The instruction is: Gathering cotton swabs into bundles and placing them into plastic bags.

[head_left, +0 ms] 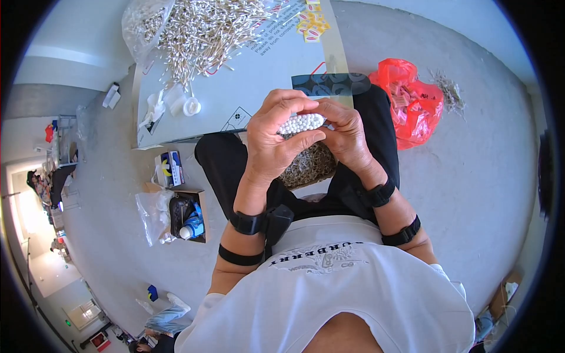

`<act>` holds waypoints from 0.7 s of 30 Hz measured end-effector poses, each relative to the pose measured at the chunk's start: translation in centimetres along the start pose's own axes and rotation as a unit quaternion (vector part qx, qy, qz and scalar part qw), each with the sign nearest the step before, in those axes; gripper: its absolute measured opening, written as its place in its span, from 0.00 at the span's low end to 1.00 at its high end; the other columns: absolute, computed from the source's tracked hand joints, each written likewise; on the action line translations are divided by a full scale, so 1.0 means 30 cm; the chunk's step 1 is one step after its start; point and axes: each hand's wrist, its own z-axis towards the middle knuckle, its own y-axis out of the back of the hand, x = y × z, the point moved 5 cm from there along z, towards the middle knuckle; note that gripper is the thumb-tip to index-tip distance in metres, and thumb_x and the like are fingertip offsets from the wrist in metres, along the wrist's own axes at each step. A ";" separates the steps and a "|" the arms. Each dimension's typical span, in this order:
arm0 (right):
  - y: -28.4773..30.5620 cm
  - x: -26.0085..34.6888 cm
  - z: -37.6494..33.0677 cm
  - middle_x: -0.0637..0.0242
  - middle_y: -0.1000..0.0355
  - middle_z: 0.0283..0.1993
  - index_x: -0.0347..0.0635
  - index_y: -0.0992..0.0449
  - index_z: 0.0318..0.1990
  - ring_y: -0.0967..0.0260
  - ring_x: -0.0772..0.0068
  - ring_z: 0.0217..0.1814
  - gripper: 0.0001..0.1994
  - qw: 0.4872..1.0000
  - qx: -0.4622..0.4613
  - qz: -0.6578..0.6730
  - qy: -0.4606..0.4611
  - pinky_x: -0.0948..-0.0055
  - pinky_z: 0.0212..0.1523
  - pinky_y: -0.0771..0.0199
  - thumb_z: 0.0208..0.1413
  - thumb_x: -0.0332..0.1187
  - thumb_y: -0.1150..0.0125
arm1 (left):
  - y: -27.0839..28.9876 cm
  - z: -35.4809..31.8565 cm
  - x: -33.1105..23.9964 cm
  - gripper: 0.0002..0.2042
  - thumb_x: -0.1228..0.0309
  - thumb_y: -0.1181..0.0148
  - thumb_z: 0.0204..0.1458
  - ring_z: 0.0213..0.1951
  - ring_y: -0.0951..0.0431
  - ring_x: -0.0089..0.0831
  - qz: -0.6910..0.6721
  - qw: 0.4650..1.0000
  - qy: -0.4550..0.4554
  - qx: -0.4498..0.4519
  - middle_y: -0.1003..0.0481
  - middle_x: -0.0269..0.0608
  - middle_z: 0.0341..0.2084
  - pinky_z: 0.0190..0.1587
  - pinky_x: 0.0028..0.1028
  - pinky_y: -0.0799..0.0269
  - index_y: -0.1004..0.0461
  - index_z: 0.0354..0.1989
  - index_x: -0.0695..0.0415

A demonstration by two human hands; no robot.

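This looks like a workroom or small workshop, with a bare grey floor (471, 176) and plain pale walls (82, 38). A table (206, 109) carries a large loose heap of cotton swabs (206, 35), far more than a household would keep out, next to a clear plastic bag (138, 29) and a cluster of small yellow labels (313, 26). A red plastic bag (432, 112) sits on the floor near scattered thin sticks (450, 93). Toward the left rim, one person (41, 185) is near a metal rack (66, 141); another (162, 323) shows lower down.
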 end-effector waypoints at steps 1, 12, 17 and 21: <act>-0.002 0.009 0.000 0.64 0.25 0.42 0.34 0.22 0.43 0.29 0.75 0.42 0.14 1.000 0.000 -0.011 -0.003 0.75 0.42 0.27 0.46 0.18 0.36 | -0.004 -0.001 0.000 0.21 0.73 0.25 0.36 0.41 0.23 0.30 0.013 1.000 -0.003 0.010 0.24 0.38 0.39 0.44 0.26 0.27 0.22 0.42 0.58; 0.014 -0.044 -0.003 0.64 0.23 0.37 0.34 0.24 0.48 0.28 0.81 0.34 0.17 0.976 -0.035 0.163 -0.136 0.81 0.37 0.28 0.48 0.22 0.33 | 0.050 0.004 0.033 0.25 0.75 0.38 0.42 0.52 0.29 0.32 -0.067 0.995 0.052 -0.049 0.30 0.42 0.54 0.51 0.29 0.33 0.28 0.54 0.56; 0.047 -0.048 -0.006 0.61 0.23 0.34 0.35 0.25 0.51 0.27 0.80 0.26 0.18 0.932 -0.135 0.204 -0.266 0.83 0.23 0.29 0.53 0.30 0.36 | 0.039 -0.013 -0.003 0.28 0.80 0.43 0.34 0.62 0.37 0.38 0.116 0.989 0.001 0.096 0.35 0.45 0.60 0.62 0.38 0.41 0.25 0.52 0.57; 0.045 -0.075 -0.009 0.62 0.23 0.29 0.34 0.24 0.48 0.28 0.80 0.23 0.14 0.914 -0.127 0.247 -0.297 0.83 0.19 0.30 0.56 0.32 0.39 | -0.009 -0.019 0.011 0.25 0.81 0.33 0.34 0.55 0.30 0.41 0.120 0.986 -0.045 0.106 0.28 0.40 0.53 0.57 0.33 0.33 0.22 0.47 0.53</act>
